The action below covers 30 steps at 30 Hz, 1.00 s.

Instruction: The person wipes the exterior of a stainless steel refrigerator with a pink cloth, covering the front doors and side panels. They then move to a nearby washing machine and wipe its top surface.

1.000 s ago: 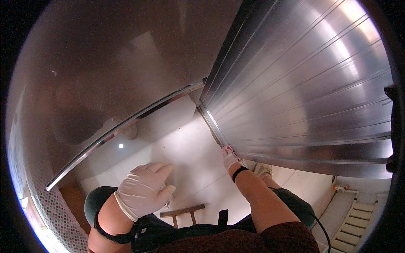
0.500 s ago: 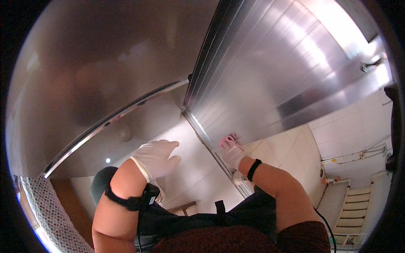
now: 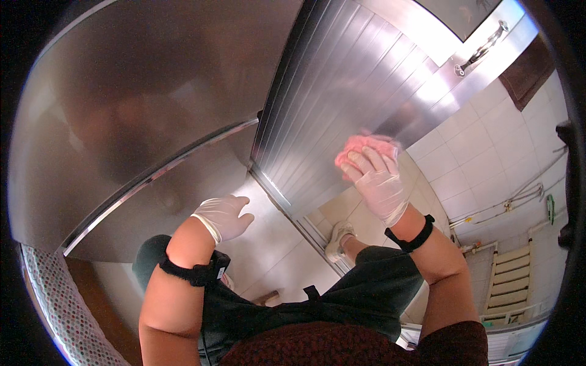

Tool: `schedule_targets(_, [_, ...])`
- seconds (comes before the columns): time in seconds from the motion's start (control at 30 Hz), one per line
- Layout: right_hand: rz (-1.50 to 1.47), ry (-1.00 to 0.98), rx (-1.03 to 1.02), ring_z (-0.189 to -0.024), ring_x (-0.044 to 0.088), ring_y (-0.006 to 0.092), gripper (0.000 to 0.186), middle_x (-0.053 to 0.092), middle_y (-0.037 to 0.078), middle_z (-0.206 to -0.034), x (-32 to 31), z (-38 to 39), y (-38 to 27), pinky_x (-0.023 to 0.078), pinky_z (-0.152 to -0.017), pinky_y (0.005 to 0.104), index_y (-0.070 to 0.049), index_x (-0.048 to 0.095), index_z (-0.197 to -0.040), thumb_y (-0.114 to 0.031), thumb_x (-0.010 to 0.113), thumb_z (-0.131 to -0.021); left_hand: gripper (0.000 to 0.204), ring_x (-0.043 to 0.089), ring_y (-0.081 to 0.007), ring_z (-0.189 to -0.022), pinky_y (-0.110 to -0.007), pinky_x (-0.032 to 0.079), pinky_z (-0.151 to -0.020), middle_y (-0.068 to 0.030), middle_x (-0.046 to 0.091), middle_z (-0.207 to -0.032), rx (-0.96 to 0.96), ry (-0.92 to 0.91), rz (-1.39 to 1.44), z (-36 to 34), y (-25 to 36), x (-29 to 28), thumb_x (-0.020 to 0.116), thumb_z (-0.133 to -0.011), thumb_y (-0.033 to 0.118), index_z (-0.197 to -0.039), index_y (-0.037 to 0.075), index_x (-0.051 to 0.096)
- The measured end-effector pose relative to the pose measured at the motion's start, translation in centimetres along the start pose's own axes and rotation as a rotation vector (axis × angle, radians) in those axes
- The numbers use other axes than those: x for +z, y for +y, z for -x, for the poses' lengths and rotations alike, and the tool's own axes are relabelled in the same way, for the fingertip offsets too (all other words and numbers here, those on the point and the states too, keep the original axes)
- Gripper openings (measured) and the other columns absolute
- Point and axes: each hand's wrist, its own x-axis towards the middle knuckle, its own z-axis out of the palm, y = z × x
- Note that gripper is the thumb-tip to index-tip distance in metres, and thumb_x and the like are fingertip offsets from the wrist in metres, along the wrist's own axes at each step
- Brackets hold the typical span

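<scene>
Right hand (image 3: 379, 188): in a thin white glove, fingers closed over a bunched pink cloth (image 3: 366, 149). Cloth sits at the silver ribbed door (image 3: 336, 97), near its free edge and lower than the curved metal handle (image 3: 482, 50). Cloth appears to be pressed on the door surface, but blur at its border makes contact uncertain.

Left hand (image 3: 224, 218): gloved likewise, nothing seen in it; thumb and fingers apart, loosely bent, palm turned toward the right. Held above the tiled floor (image 3: 271, 268), just beside the large grey glossy panel (image 3: 165, 79), which a bright metal strip (image 3: 155, 175) crosses at a slant.

Surroundings: metal floor track (image 3: 314, 238) runs from the foot of the door toward the wearer; a pale shoe (image 3: 339, 241) is beside it. White tiled wall (image 3: 482, 158) at right, with a cream radiator (image 3: 510, 277) lower down. Dotted fabric (image 3: 67, 305) at lower left, alongside a brown surface (image 3: 104, 299).
</scene>
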Motion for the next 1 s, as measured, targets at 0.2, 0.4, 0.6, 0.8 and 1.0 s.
schedule_targets(0.2, [0.086,-0.175,-0.064,-0.128,0.054,0.0253,0.039,0.062,0.003,-0.13,9.1,0.5,-4.0,0.042,-0.104,0.0515,-0.016,0.068,-0.122,-0.021,0.06,-0.084,0.056,0.058,-0.04,-0.127,-0.045,0.045,-0.108,-0.0248,0.06,-0.138,0.001,0.042,0.061,2.2,-1.3,-0.3,0.053,-0.098,0.035,-0.143,0.002,0.054])
schedule_targets(0.4, [0.04,-0.62,-0.291,-0.131,0.052,0.0301,0.039,0.063,0.01,-0.131,25.7,6.6,-12.7,0.038,-0.108,0.0508,-0.009,0.068,-0.124,-0.021,0.056,-0.089,0.052,0.06,-0.0408,-0.121,-0.045,0.048,-0.105,-0.0263,0.062,-0.131,-0.02,0.041,0.109,3.6,-1.8,-0.9,0.056,-0.096,0.029,-0.137,-0.002,0.057])
schedule_targets(0.6, [0.151,-0.64,-0.457,-0.137,0.048,0.0346,0.038,0.06,0.015,-0.143,34.1,8.3,-19.4,0.03,-0.111,0.0547,-0.009,0.073,-0.127,-0.02,0.057,-0.095,0.051,0.063,-0.0441,-0.111,-0.046,0.05,-0.1,-0.0278,0.065,-0.124,0.026,0.06,0.15,3.3,-1.6,-0.8,0.063,-0.09,0.025,-0.132,-0.004,0.059])
schedule_targets(0.8, [0.06,-1.107,-0.827,-0.134,0.048,0.042,0.035,0.065,0.016,-0.134,36.6,5.8,-21.4,0.031,-0.105,0.0598,-0.007,0.074,-0.123,-0.011,0.059,-0.091,0.051,0.063,-0.0427,-0.113,-0.048,0.049,-0.101,-0.0261,0.063,-0.128,-0.041,-0.041,0.167,2.1,-1.0,-1.5,0.064,-0.091,0.026,-0.133,-0.003,0.059])
schedule_targets(1.0, [0.074,-1.097,-0.782,-0.128,0.05,0.0459,0.039,0.068,0.017,-0.116,37.0,4.7,-22.2,0.036,-0.099,0.0569,-0.007,0.077,-0.116,0.006,0.062,-0.082,0.05,0.064,-0.0422,-0.112,-0.048,0.049,-0.101,-0.0256,0.064,-0.127,-0.02,0.025,0.132,2.0,-1.0,-1.5,0.063,-0.091,0.025,-0.133,-0.002,0.059])
